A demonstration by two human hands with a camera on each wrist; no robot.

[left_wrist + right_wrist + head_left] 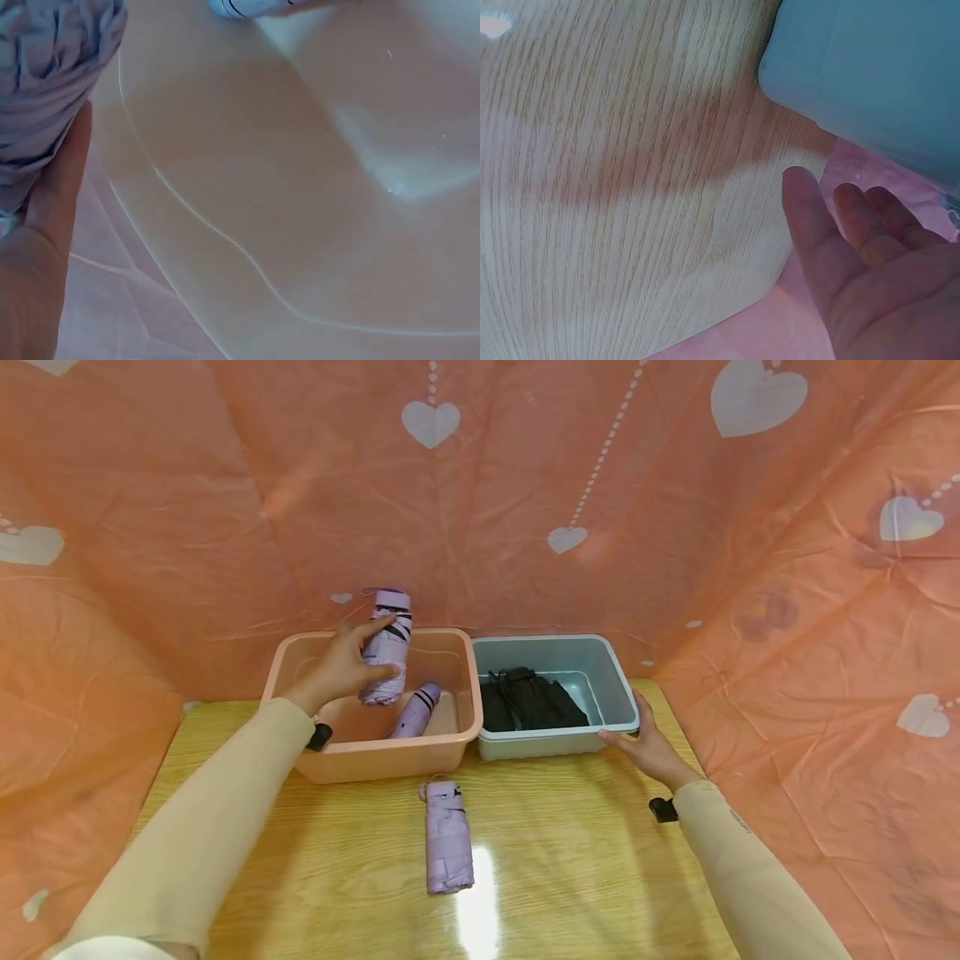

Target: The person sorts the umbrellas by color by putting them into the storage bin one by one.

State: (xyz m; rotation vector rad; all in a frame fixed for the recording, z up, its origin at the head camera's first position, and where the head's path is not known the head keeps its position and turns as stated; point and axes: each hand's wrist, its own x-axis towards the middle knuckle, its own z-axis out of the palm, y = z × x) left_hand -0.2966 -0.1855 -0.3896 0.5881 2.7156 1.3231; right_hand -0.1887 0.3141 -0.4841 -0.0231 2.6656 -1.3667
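My left hand holds a folded lilac umbrella with dark stripes upright over the orange bin. Its gathered fabric end fills the upper left corner of the left wrist view, beside the hand. Inside that bin lies another purple umbrella, tilted. On the table in front rests a third folded lilac umbrella. At the right front corner of the grey bin is my right hand, thumb at the rim. The right wrist view shows its fingers fairly straight.
Dark folded umbrellas or cloth bundles lie in the grey bin; their exact kind is hard to tell. Both bins stand side by side on the wooden table. An orange curtain with white hearts hangs behind and around the sides.
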